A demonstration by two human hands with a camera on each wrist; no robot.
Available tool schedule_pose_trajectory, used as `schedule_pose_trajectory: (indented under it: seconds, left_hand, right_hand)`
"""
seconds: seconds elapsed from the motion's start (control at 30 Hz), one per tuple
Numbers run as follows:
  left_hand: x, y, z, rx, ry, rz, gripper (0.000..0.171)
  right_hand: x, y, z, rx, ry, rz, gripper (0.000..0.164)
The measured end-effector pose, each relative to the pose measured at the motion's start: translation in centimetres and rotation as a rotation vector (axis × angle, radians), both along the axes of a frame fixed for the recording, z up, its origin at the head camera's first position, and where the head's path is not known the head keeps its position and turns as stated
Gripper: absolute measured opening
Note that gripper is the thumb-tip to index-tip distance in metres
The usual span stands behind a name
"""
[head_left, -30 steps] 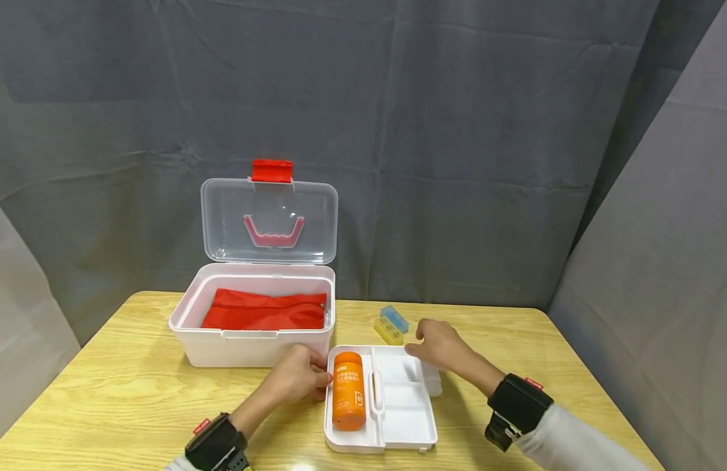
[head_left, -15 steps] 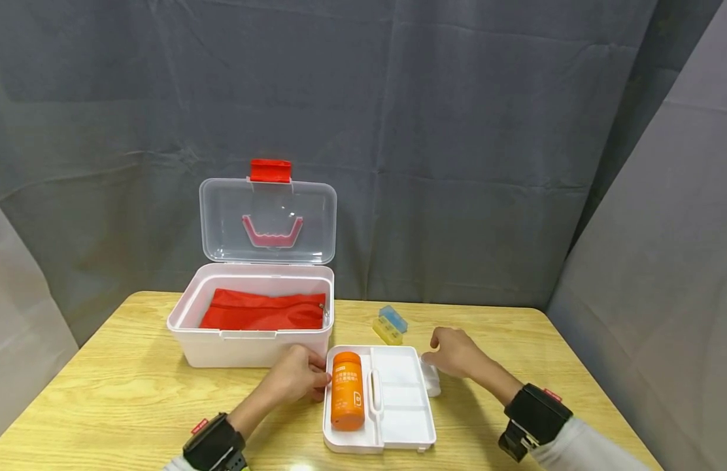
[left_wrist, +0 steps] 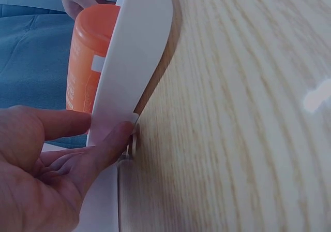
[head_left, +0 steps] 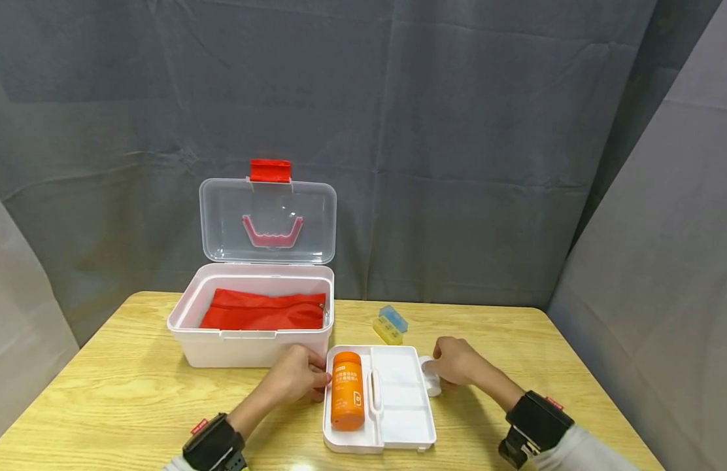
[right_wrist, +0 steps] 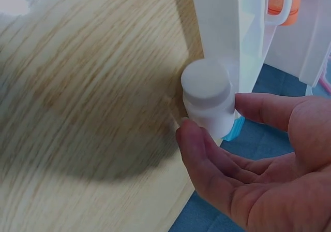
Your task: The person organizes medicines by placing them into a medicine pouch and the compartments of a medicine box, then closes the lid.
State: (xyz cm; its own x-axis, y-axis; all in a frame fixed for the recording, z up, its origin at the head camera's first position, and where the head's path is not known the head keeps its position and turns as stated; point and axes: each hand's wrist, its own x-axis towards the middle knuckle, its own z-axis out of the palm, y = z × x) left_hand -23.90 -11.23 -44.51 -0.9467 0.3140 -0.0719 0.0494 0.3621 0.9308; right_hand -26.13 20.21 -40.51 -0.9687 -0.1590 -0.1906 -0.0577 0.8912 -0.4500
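A white compartment tray (head_left: pixel 406 422) with a middle handle lies on the table, an orange bottle (head_left: pixel 348 391) lying in its left compartment. My left hand (head_left: pixel 299 375) pinches the tray's left edge between thumb and index finger, as the left wrist view shows close up. At the tray's right side is a small white bottle with a white cap (right_wrist: pixel 206 79). My right hand (head_left: pixel 459 361) has its thumb on one side of this bottle and its index finger on the other, fingertips right at its body.
Behind my left hand stands a white box (head_left: pixel 248 350) with its clear lid (head_left: pixel 234 222) raised and a red pouch (head_left: pixel 263 311) inside. A small blue and yellow pill case (head_left: pixel 389 325) lies behind the tray. Grey cloth (head_left: pixel 457 163) hangs behind the wooden table (head_left: pixel 104 392).
My right hand has moved right and down from the tray's back right corner to the white bottle and now grips it. The left hand stays at the tray's edge.
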Motion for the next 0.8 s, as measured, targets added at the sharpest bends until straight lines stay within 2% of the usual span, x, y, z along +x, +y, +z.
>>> schedule_pose_trajectory:
  seconds: [0.13,0.3,0.53,0.8]
  left_hand:
    - [-0.03,-0.01,-0.02,0.002,0.0,-0.003,0.019]
    - [-0.04,-0.07,0.02,0.002,-0.007,-0.003,0.02]
    - [-0.06,-0.04,0.04,0.008,-0.011,-0.004,0.02]
    - [-0.04,-0.07,0.05,0.004,-0.01,0.001,0.019]
  right_hand:
    - [0.08,-0.06,-0.2,0.014,0.008,-0.007,0.021]
    - [0.22,0.02,-0.41,0.049,0.02,-0.013,0.031]
    - [0.27,0.32,-0.86,0.036,0.022,-0.02,0.042]
    - [0.39,0.45,-0.81,0.018,0.02,-0.038,0.033]
